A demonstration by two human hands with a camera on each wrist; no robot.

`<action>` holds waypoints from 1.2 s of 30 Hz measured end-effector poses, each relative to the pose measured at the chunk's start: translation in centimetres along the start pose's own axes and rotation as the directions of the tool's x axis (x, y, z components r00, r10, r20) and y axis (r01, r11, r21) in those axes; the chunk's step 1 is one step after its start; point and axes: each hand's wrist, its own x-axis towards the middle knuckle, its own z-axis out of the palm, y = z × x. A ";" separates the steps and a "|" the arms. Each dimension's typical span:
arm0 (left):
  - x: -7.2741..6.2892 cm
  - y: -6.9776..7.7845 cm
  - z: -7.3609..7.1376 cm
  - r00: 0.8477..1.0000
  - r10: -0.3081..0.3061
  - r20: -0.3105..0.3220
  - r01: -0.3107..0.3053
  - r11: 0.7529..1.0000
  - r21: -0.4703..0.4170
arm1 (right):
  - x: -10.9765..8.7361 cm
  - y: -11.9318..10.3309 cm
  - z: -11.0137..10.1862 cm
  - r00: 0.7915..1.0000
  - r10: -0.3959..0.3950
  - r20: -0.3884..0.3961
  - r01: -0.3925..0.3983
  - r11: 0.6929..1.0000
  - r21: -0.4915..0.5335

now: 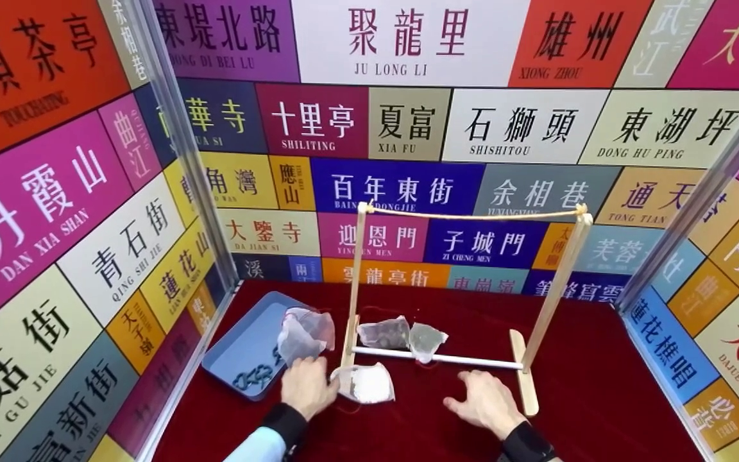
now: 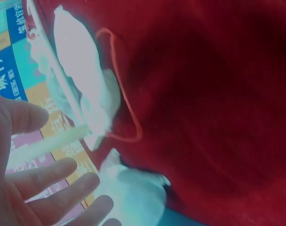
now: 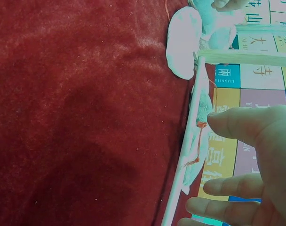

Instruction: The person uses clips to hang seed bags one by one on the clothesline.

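My left hand [image 1: 308,388] is beside a small mesh pouch with white filling [image 1: 371,385], its fingers loosely spread in the left wrist view. Whether it touches the pouch I cannot tell. Farther right, my right hand [image 1: 486,403] hovers in front of a wooden frame [image 1: 555,289], fingers apart and holding nothing. Behind the frame's white bottom rod [image 1: 472,361] lie two more mesh pouches, a darker one [image 1: 383,333] and a greyish one [image 1: 428,341]. An orange drawstring [image 2: 122,82] trails from the white pouch [image 2: 77,52] in the left wrist view.
At the left a blue tray [image 1: 225,356] holds dark green pieces [image 1: 254,377]; a pale pinkish mesh pouch [image 1: 305,333] lies at its right side. A string [image 1: 472,215] spans the frame's two posts. Red cloth [image 1: 421,430] covers the table, with sign-printed walls [image 1: 408,122] around.
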 end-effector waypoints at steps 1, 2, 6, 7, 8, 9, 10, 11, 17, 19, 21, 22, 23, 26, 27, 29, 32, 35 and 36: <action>0.0 -0.3 -0.1 1.000 -0.007 0.000 0.007 1.000 0.002 | 0.0 0.0 0.0 1.000 0.002 -0.001 -0.002 1.000 0.000; 0.1 -0.7 -0.2 1.000 -0.014 0.002 0.014 1.000 0.003 | -0.1 0.1 0.0 1.000 0.005 -0.001 -0.005 1.000 0.001; 0.2 -2.1 -0.6 0.999 -0.044 0.012 0.044 0.999 0.004 | -0.2 0.2 0.0 1.000 0.016 0.003 -0.016 1.000 0.001; 0.3 -2.4 -0.7 0.999 -0.048 0.010 0.048 0.999 0.006 | -0.2 0.3 0.0 1.000 0.018 0.006 -0.018 1.000 0.000; 0.3 -2.8 -0.8 0.999 -0.050 0.005 0.050 0.999 0.009 | -0.3 0.3 0.0 1.000 0.021 0.009 -0.021 1.000 0.000; 0.4 -3.2 -0.8 0.999 -0.050 -0.006 0.050 0.999 0.014 | -0.3 0.3 -0.1 1.000 0.022 0.011 -0.022 1.000 -0.001; 0.4 -3.5 -0.9 0.999 -0.053 -0.007 0.053 0.998 0.016 | -0.3 0.4 0.0 1.000 0.024 0.013 -0.024 1.000 -0.001; 0.5 -3.9 -1.0 0.998 -0.055 -0.012 0.055 0.998 0.017 | -0.4 0.4 0.0 1.000 0.024 0.013 -0.024 1.000 -0.003; 1.2 -6.3 -2.0 0.991 -0.129 0.034 0.129 0.992 -0.007 | -0.5 0.6 -0.2 1.000 0.022 0.007 -0.022 1.000 -0.004; 1.5 -7.2 -2.2 0.985 -0.165 0.056 0.166 0.986 -0.025 | -0.6 0.7 -0.3 1.000 0.024 0.009 -0.024 1.000 -0.004; 1.8 -8.1 -2.3 0.978 -0.199 0.069 0.202 0.978 -0.049 | -0.6 0.8 -0.4 1.000 0.027 0.010 -0.027 1.000 -0.007; 2.0 -8.6 -2.3 0.974 -0.215 0.075 0.220 0.974 -0.061 | -0.6 0.8 -0.4 0.999 0.030 0.010 -0.030 1.000 -0.009; 2.1 -9.0 -2.3 0.969 -0.233 0.079 0.239 0.968 -0.073 | -0.7 0.8 -0.4 0.999 0.033 0.012 -0.033 0.999 -0.011; 2.5 -10.4 -2.1 0.954 -0.283 0.099 0.292 0.951 -0.100 | -0.8 0.9 -0.3 0.999 0.040 0.022 -0.040 0.999 -0.015; 2.6 -10.8 -2.0 0.948 -0.298 0.109 0.309 0.945 -0.106 | -0.8 0.9 -0.3 0.999 0.042 0.028 -0.041 0.999 -0.016; 2.7 -11.6 -1.7 0.936 -0.326 0.137 0.341 0.933 -0.112 | -0.9 0.9 -0.2 0.999 0.041 0.036 -0.040 0.999 -0.013; 2.7 -12.4 -1.4 0.920 -0.350 0.175 0.372 0.920 -0.119 | -1.0 0.9 -0.1 0.999 0.040 0.037 -0.040 0.999 -0.008; 2.7 -13.0 -0.7 0.913 -0.348 0.212 0.377 0.918 -0.120 | -1.1 0.9 -0.2 0.999 0.037 0.026 -0.037 0.999 -0.006; 2.7 -13.2 -0.5 0.911 -0.346 0.224 0.378 0.918 -0.118 | -1.1 1.0 -0.2 0.999 0.032 0.020 -0.032 0.999 -0.007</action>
